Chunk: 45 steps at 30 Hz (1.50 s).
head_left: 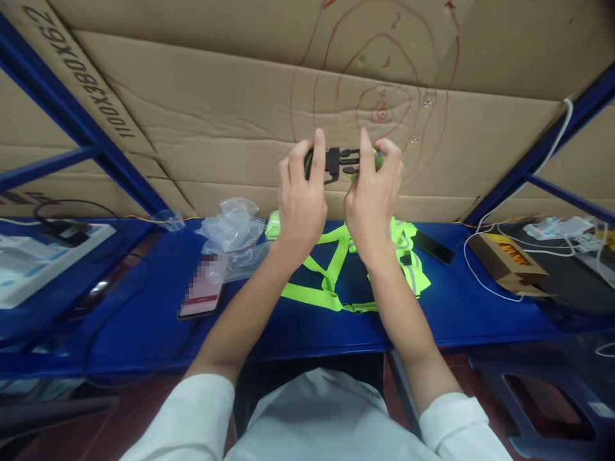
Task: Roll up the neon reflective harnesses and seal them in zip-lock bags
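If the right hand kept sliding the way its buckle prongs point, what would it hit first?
Probably the black socket in the left hand, just beside the prongs; depth is unclear.

The person is wearing a plain white top [312,419] with long sleeves. The left sleeve [192,416] and right sleeve [464,429] are ending near the elbows, leaving the forearms bare down to the left hand [300,205] and right hand [372,205].

Left hand [302,200], right hand [372,200] raised, both pinching, close together.
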Motion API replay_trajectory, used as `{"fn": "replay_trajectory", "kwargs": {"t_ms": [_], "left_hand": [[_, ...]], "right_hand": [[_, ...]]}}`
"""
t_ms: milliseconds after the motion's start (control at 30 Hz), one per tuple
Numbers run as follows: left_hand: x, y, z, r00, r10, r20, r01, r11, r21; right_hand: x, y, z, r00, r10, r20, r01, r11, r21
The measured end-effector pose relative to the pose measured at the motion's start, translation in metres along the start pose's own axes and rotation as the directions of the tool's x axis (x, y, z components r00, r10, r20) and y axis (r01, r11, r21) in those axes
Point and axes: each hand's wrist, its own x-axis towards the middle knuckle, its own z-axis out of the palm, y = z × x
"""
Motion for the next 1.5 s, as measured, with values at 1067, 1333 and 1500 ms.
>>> {"fn": "replay_trajectory", "kwargs": {"t_ms": [1067,1333,1500], "left_hand": [[0.013,-0.021,-0.011,0.993,0.019,0.116,0.019,0.947,-0.321],[0.009,-0.038,0.022,0.999,-0.03,-0.022,0.01,0.777,-0.63],[0.009,-0.043,0.031,0.986,-0.135,-0.099,0.02,0.682,-0.731]], "right_hand": [[0.019,0.046,-0.009,0.929,-0.141,0.341,-0.05,0.867,0.496],[0.015,0.041,0.009,0.868,-0.222,0.443,-0.256,0.564,0.785],[0.015,0.042,-0.002,0.825,-0.237,0.513,-0.261,0.645,0.718]]}}
